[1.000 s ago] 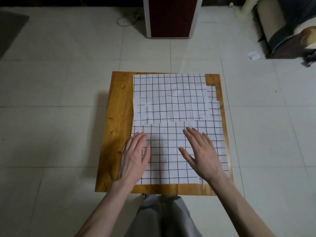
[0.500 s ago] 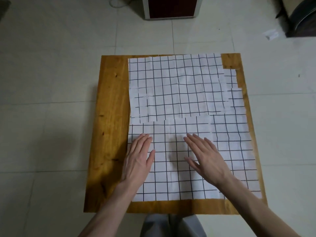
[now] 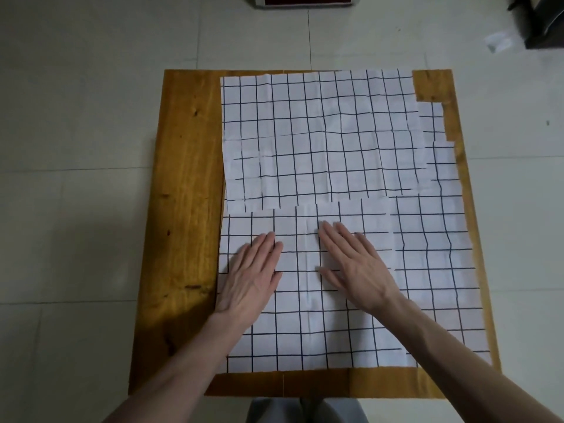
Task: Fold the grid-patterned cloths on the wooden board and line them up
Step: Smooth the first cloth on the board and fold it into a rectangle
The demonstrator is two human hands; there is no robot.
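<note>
White cloths with a black grid lie on the wooden board (image 3: 186, 184). A folded near cloth (image 3: 305, 328) covers the board's front half, and a far cloth (image 3: 320, 135) lies behind it, overlapping its top edge. More grid cloth (image 3: 436, 254) shows underneath on the right side. My left hand (image 3: 251, 276) lies flat on the near cloth's left part, fingers straight and together. My right hand (image 3: 355, 267) presses flat on its middle, fingers spread slightly. Neither hand grips anything.
The board sits on a pale tiled floor (image 3: 76, 117). A dark red cabinet base (image 3: 305, 0) stands beyond the far edge. A white scrap (image 3: 499, 42) and dark furniture (image 3: 543, 22) are at the top right. A bare wood strip runs along the board's left side.
The camera has tilted down and closer, so the board fills more of the view. Both hands stay flat on the near cloth in nearly the same places.
</note>
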